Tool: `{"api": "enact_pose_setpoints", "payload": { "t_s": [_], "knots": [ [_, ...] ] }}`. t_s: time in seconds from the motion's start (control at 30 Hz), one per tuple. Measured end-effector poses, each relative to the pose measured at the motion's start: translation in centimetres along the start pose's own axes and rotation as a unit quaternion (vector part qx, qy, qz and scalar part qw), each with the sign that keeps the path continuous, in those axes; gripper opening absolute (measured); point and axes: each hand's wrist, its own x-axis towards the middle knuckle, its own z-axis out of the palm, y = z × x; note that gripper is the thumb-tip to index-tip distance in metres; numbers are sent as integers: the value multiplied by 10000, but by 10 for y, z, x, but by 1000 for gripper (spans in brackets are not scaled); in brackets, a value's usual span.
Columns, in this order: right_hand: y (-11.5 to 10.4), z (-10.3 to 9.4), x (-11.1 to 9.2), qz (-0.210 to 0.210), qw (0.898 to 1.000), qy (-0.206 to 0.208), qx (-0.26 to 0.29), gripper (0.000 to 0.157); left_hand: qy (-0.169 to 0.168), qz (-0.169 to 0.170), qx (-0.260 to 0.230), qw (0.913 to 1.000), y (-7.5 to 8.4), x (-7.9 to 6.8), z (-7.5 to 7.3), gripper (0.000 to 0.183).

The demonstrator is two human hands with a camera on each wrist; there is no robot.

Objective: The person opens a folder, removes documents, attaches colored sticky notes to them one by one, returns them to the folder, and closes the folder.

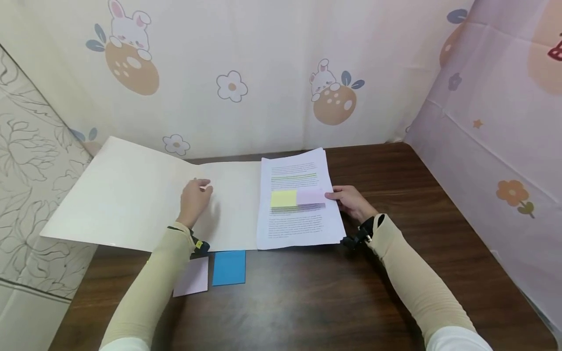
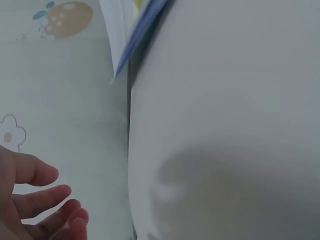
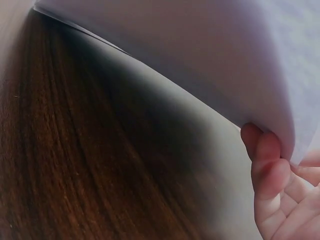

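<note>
My right hand [image 1: 351, 201] pinches the right edge of a stack of printed sheets [image 1: 303, 226], thumb on top and fingers curled beneath, as the right wrist view shows with the fingers [image 3: 270, 160] under the paper. A yellow sticky note [image 1: 283, 199] and a light purple sticky note [image 1: 309, 196] lie side by side across the text, below a green highlighted line. My left hand [image 1: 195, 199] hovers over the open white folder [image 1: 232, 204], its fingers loosely bent and nothing in them. In the left wrist view these fingers [image 2: 42, 200] appear apart from the folder's surface.
On the dark wooden table [image 1: 307, 302], a purple sticky note pad [image 1: 194, 278] lies partly under my left forearm, beside a blue sticky note pad [image 1: 229, 268]. The folder's left cover [image 1: 118, 195] spreads toward the left wall. A patterned curtain [image 1: 272, 73] hangs behind the table.
</note>
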Motion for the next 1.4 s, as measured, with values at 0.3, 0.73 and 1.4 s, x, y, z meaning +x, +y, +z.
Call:
{"api": "enact_pose_setpoints", "payload": {
  "t_s": [0.3,0.73,1.4],
  "knots": [
    [-2,0,-3,14,10000,29,-73,46,255,-292,912,9951,-26,4,-21,46],
    [2,-1,-2,42,9999,41,-95,47,-1021,-875,1192,9837,-49,10,-21,54],
    [-2,0,-2,80,9999,61,-23,48,-1518,-1087,44,9824,-46,16,3,49]
  ]
}}
